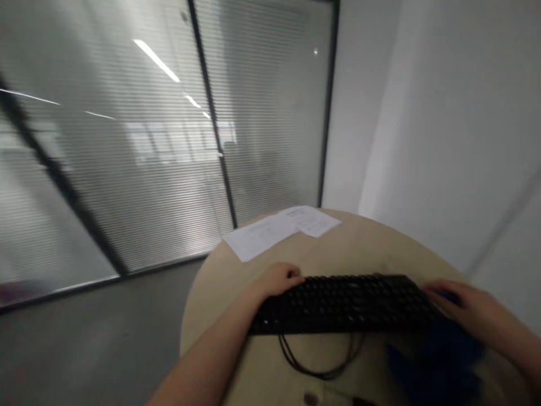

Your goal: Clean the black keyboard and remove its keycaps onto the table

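A black keyboard (350,304) lies at a slant across the round table, its keys blurred. My left hand (281,279) is closed at its far left corner, fingers curled on the edge. At the right end of the keyboard is my right hand (460,299), with a bit of blue showing between its bent fingers. A dark blue cloth (439,361) hangs in loose folds below that hand and covers part of the keyboard's near right side. The keyboard's black cable (313,372) loops out on the near side.
Printed white sheets (270,234) lie at the far edge of the light wood table (359,242). Small blurred items (333,397) sit at the bottom edge. Beyond the table stand a glass partition with blinds (262,113) and a white wall (456,141).
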{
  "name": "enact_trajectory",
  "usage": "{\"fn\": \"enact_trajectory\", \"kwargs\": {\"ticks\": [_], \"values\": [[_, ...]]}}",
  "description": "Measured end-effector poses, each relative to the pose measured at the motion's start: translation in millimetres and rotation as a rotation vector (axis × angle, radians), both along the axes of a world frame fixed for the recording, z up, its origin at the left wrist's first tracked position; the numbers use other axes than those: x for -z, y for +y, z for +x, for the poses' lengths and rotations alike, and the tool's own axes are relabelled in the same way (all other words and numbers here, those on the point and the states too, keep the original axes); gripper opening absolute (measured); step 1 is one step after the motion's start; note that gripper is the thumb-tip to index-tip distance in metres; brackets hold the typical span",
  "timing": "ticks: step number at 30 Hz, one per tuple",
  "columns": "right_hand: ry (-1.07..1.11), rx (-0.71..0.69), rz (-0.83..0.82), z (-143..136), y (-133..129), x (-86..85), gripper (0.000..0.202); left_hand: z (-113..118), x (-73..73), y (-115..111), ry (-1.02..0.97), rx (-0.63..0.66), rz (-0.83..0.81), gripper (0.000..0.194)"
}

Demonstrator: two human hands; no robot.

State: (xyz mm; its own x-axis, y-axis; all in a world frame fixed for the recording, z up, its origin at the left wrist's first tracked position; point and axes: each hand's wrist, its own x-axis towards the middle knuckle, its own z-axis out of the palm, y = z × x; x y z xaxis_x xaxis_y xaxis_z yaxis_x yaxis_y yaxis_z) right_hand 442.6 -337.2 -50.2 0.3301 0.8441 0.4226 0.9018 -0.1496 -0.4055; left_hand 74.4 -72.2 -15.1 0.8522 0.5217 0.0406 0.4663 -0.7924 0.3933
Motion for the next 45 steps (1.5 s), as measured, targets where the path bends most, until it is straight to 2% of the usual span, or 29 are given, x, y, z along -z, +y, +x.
{"fn": "enact_trajectory", "kwargs": {"ticks": [2,5,8,13,17,21,24,29,32,35,38,45], "values": [[0.102,0.016,-0.067,-5,-9,-9.8,0.022,3,-3.4,9,-0.022,0.032,-0.007,0.038],[0.186,0.023,-0.047,-10,-3,-16.9,0.024,7,-6.3,21,-0.002,0.071,-0.027,0.04],[0.212,0.015,-0.066,-12,2,-18.7,0.023,7,-9.7,21,0.015,0.087,-0.033,0.042],[0.201,-0.006,-0.19,-10,-1,-17.3,0.018,7,-11.9,19,0.04,0.06,-0.031,0.045],[0.127,0.043,-0.263,-11,-2,-19.3,0.019,8,-7.5,24,0.032,0.06,-0.042,0.045],[0.077,0.004,-0.309,-16,-2,-23.6,0.021,7,-3.9,27,0.023,0.085,-0.047,0.045],[0.084,-0.014,-0.318,-19,-2,-24.9,0.022,7,-3.3,27,0.023,0.069,-0.039,0.044],[0.01,0.06,-0.312,-21,2,-24.8,0.024,8,-2.3,28,0.012,0.073,-0.043,0.043],[0.024,0.056,-0.324,-18,-4,-28.0,0.021,8,-2.4,29,0.016,0.064,-0.053,0.045],[0.086,0.069,-0.242,-13,-13,-31.2,0.021,8,-4.3,27,0.025,0.057,-0.053,0.046],[0.106,0.097,-0.158,-8,-18,-29.2,0.022,9,-7.4,24,0.022,0.061,-0.055,0.046],[-0.014,0.129,-0.25,-10,-7,-12.8,0.023,10,-6.2,26,0.028,0.047,-0.052,0.045]]}}
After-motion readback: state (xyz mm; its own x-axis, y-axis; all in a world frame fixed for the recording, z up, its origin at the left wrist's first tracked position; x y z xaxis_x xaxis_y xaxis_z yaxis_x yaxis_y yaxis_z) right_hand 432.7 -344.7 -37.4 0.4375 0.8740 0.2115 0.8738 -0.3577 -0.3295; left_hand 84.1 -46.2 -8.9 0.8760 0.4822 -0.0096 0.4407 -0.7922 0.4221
